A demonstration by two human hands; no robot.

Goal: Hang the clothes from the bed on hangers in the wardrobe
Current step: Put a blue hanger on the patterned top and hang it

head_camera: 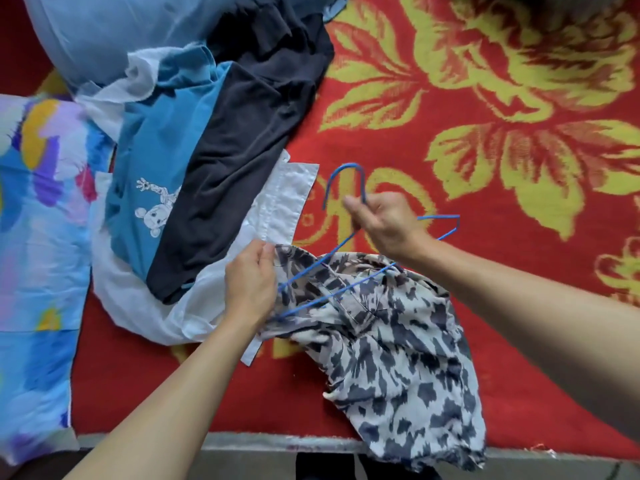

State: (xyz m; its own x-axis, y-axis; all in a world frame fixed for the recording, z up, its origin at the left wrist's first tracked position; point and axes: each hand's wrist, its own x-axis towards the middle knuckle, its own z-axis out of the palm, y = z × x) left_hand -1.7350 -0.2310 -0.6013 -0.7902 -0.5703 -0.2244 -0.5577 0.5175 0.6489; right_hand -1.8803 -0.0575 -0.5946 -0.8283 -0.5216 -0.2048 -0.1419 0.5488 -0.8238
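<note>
draped over the near edge of the bed, a cream cloth garment with dark grey blotches [398, 358] lies bunched on a red blanket with a yellow flower pattern [485, 133], its lower part hanging past the blanket's border. across its upper part lies a thin blue wire hanger [348, 165], tilted, hook pointing away from the person. the left hand [249, 282] pinches the garment's top edge between thumb and curled fingers, right beside the hanger's left shoulder end; that end seems to sit on top of the fabric rather than inside it, though the folds make this hard to judge. the right hand [388, 223] grips the hanger's neck just under the hook, fingers curled round the wire, thumb stretched out to the left. the hanger's other shoulder end sticks out to the right of that wrist, over the blanket. just left of the garment lies a pile: a white button-up shirt [291, 188] at the bottom, a charcoal garment [235, 168] over it, a teal t-shirt with a white cartoon print [156, 161] beside that, and a pale blue cloth [104, 29] further back. at the far left sits a blue, purple and yellow patterned quilt [34, 237].
</note>
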